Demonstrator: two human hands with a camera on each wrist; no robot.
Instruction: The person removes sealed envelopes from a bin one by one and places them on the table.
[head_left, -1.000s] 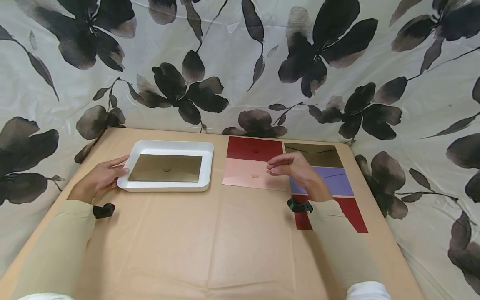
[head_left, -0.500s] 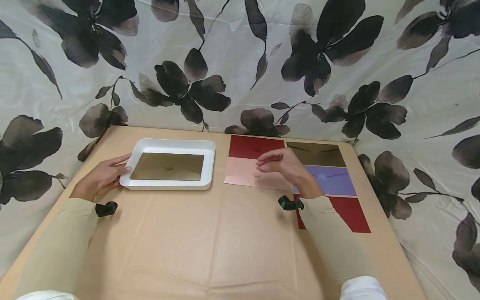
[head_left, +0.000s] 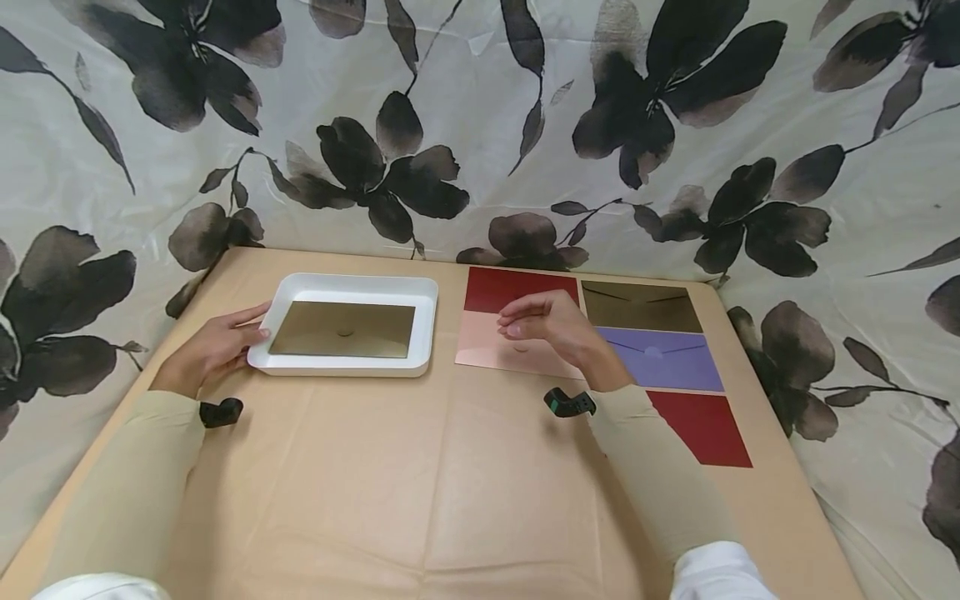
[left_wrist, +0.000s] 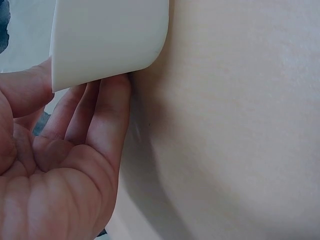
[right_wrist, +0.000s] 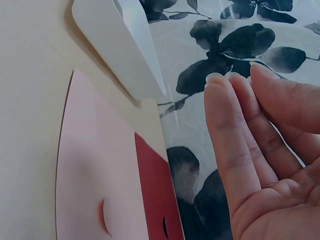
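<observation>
My left hand (head_left: pixel 217 350) grips the left end of a white tray (head_left: pixel 360 287), thumb at the rim. In the left wrist view the other fingers reach under the tray (left_wrist: pixel 110 40). A gold envelope (head_left: pixel 341 332) lies flat inside it. Above a pink envelope (head_left: pixel 480 337) hovers my right hand (head_left: pixel 558 329), its fingers loosely bent and holding nothing. Behind the pink one is a red envelope (head_left: pixel 487 287), partly covered by that hand. The right wrist view shows air between the right hand (right_wrist: pixel 260 145) and the pink envelope (right_wrist: pixel 95 150).
To the right lie a darker gold envelope (head_left: pixel 637 307), a purple envelope (head_left: pixel 663 358) and a second red envelope (head_left: pixel 705 425), partly behind the right forearm. A tan-covered table (head_left: pixel 375 483) carries everything. Flower-printed cloth (head_left: pixel 525 125) rises behind its far edge.
My right hand has moved left, farther over the pink envelope, uncovering more of the purple one. The left hand stays at the tray. The head view has shifted slightly.
</observation>
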